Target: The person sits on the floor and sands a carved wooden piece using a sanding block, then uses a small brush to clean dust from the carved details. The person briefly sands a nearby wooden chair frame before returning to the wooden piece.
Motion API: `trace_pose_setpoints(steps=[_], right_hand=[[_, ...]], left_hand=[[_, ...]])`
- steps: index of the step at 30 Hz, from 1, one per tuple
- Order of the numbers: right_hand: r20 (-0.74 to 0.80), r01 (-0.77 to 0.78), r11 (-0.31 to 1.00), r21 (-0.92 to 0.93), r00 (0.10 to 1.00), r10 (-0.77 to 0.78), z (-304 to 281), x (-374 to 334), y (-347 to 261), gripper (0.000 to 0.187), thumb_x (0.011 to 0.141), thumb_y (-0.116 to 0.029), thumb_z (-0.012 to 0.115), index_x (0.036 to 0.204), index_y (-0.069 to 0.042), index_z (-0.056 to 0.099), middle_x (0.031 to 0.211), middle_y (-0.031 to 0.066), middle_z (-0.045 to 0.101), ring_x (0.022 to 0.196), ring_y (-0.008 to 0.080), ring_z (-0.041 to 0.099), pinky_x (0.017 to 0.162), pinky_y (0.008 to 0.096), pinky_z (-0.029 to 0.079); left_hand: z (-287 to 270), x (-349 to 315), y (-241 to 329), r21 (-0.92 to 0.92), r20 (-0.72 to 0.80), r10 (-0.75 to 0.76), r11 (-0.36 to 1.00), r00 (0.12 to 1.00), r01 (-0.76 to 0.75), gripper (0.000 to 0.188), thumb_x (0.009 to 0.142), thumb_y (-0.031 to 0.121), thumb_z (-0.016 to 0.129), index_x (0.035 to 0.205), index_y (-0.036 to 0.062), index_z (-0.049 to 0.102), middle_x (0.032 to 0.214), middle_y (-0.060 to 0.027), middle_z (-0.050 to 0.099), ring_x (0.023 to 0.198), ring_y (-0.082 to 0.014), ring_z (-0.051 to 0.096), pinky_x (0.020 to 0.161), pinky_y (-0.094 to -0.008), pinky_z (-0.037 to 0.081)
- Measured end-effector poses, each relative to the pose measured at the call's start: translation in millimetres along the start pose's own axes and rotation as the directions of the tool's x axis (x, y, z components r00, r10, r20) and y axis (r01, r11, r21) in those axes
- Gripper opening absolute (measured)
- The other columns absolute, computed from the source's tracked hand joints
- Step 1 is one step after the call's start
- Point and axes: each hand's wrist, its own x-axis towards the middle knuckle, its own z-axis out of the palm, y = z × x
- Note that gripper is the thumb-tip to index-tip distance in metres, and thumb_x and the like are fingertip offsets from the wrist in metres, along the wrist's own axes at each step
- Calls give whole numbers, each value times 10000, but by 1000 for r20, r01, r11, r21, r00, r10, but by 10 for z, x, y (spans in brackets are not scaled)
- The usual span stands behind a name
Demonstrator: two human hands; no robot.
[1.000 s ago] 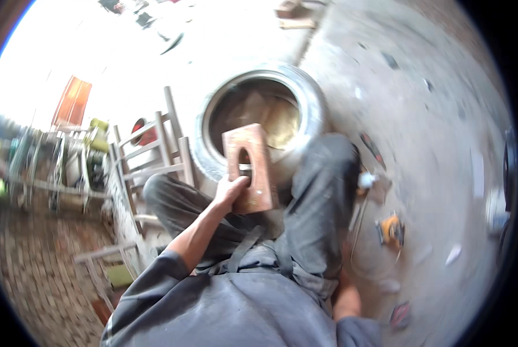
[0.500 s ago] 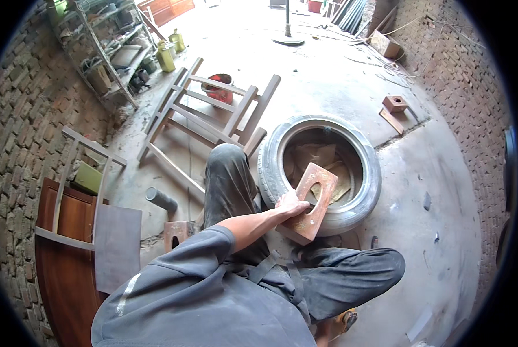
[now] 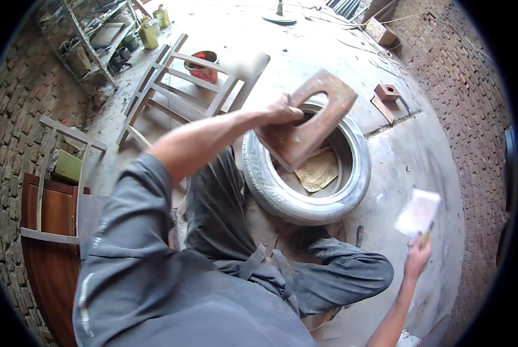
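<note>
My left hand is closed on the edge of a brown wooden block with an oval hole. Raised and tilted, the block is over a grey tyre that lies on its side. Inside the tyre a crumpled tan sheet shows, partly hidden by the block. Off to the right, my right hand grips a pale rectangular sheet by its lower end. Motion blurs this sheet, so its material is unclear. My bent legs are on the near side of the tyre.
A wooden frame lies beyond my left arm, beside a red bucket. A smaller brown block sits at the far right. Shelving lines the left brick wall; wooden panels lean below it.
My left hand has lifted the block forward and up, turning it. My right hand has come into view at the right with the pale sheet. The view has shifted slightly.
</note>
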Motion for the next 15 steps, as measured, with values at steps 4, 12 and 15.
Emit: trace_pose_setpoints(steps=[4,12,15], right_hand=[[302,-152,957,246,951,73,926,333,-989,217,1127,-218,604,1180,-18,670,771,-24,594,671,61,515,620,255,435],[439,-92,913,397,893,-101,2008,447,-1635,200,1141,-232,588,1101,-43,643,768,-39,566,679,47,493,611,232,399],[409,-57,886,460,899,-154,2365,456,-1597,189,1140,-225,585,1093,-48,633,765,-45,559,674,46,489,606,229,391]], left_hand=[[-80,87,-413,109,82,34,993,996,-43,583,821,352,803,1194,-85,708,1010,-259,769,952,-301,765,880,-427,598],[1035,-392,-1139,220,373,-90,976,923,6,398,809,238,804,1092,-32,729,1026,-267,769,1023,-422,761,902,-488,615],[1400,-285,-1125,205,387,-174,974,905,100,493,833,268,798,1198,-41,680,1161,-290,740,1144,-415,732,1012,-490,591]])
